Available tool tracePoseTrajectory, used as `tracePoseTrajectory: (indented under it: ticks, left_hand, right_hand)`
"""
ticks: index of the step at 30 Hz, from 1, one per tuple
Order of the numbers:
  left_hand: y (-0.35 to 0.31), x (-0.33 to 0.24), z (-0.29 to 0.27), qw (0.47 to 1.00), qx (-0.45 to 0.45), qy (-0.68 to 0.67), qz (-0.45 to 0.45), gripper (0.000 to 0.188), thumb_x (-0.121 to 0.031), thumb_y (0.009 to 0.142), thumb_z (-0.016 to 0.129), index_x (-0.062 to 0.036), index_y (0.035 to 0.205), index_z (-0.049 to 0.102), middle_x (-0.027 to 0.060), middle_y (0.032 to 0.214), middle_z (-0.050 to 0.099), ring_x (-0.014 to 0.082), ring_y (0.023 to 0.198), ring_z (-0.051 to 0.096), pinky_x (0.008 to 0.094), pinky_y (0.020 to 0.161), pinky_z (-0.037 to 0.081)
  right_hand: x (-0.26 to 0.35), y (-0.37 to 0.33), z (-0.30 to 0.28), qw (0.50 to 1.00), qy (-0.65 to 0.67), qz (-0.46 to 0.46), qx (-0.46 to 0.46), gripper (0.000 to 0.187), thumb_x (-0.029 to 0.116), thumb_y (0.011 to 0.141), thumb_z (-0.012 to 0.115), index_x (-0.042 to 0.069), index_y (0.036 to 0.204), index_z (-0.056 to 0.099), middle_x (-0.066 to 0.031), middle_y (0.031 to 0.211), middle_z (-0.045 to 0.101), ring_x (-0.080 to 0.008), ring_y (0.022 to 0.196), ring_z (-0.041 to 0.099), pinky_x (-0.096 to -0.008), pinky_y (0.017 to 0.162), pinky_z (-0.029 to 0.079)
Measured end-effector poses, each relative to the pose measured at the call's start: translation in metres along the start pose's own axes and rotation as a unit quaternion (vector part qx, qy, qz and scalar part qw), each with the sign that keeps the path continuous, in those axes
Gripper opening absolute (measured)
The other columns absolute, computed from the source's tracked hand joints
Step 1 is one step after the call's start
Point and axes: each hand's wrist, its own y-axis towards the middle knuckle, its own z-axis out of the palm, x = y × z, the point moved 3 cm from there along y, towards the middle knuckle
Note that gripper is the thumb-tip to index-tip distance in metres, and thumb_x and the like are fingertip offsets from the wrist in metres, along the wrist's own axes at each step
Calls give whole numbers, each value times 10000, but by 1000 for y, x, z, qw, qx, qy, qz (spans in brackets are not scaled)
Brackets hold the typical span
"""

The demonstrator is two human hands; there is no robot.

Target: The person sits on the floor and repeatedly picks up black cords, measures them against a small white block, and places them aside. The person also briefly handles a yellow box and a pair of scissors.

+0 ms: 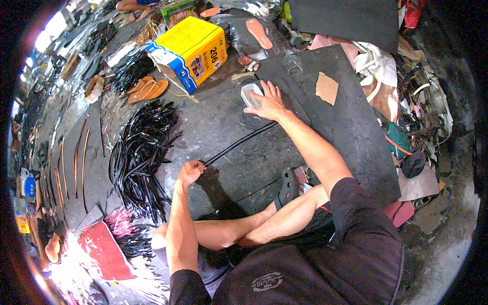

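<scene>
My left hand (pixel 191 173) is closed around one end of a narrow black strap (pixel 239 142). From there the strap stretches up and right, low over a dark flat work surface, to just beneath my right wrist. My right hand (pixel 270 105) is at a small whitish plastic tub (pixel 250 93) with some pale stuff in it. Its thumb and a finger are at the tub's near and right side, and the other fingers stretch out apart beyond it. Whether the fingers touch the contents, I cannot make out.
Left of the strap lies a heap of glossy black strips (pixel 140 152). Behind it are orange-brown sandals (pixel 147 90) and a yellow box (pixel 195 48). A cardboard piece (pixel 327 88) and an orange sole (pixel 259 33) lie farther right. Scraps (pixel 376 66) crowd the right edge.
</scene>
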Motion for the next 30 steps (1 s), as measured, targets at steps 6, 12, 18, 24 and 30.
tracePoseTrajectory:
  ticks: [6, 12, 18, 24, 30]
  left_hand:
    - [3, 3, 0, 1000, 17, 5, -1, 299, -297, 831, 653, -50, 972, 746, 85, 828, 732, 204, 786, 682, 334, 745, 513]
    - [-3, -9, -1, 1000, 10, 14, 7, 309, -303, 838, 647, -47, 981, 743, 108, 866, 737, 217, 834, 688, 338, 768, 516]
    - [-1, -1, 2, 1000, -19, 13, 21, 319, -308, 833, 649, -48, 998, 735, 118, 870, 735, 237, 847, 692, 353, 777, 516]
    - [8, 8, 5, 1000, 9, 11, 27, 296, -283, 844, 635, -32, 965, 735, 99, 840, 733, 191, 789, 671, 324, 745, 510]
    - [3, 1, 3, 998, 9, -37, 50, 307, -258, 869, 597, 1, 964, 732, 76, 826, 721, 143, 760, 641, 288, 717, 501]
  right_hand:
    - [3, 2, -9, 999, -12, 11, 50, 852, 797, 792, 556, 181, 1379, 599, -225, 1619, 169, -417, 1504, 77, -599, 1194, 56]
    - [6, 3, -7, 998, 27, -16, -47, 803, 802, 815, 510, 151, 1242, 704, -201, 1621, 186, -399, 1503, 96, -584, 1199, 42]
    - [7, 2, -10, 999, 35, -19, -16, 745, 786, 852, 469, 157, 1118, 766, -190, 1617, 213, -408, 1506, 88, -595, 1199, 60]
    - [-5, -11, -13, 988, 103, -11, -111, 485, 546, 888, 659, 71, 807, 714, -226, 1462, 452, -406, 1414, 312, -529, 1144, 257]
    - [-16, -91, 6, 860, 473, 159, 105, 436, 250, 1033, 503, 172, 1461, 465, -147, 1043, 663, -225, 897, 654, -372, 742, 549]
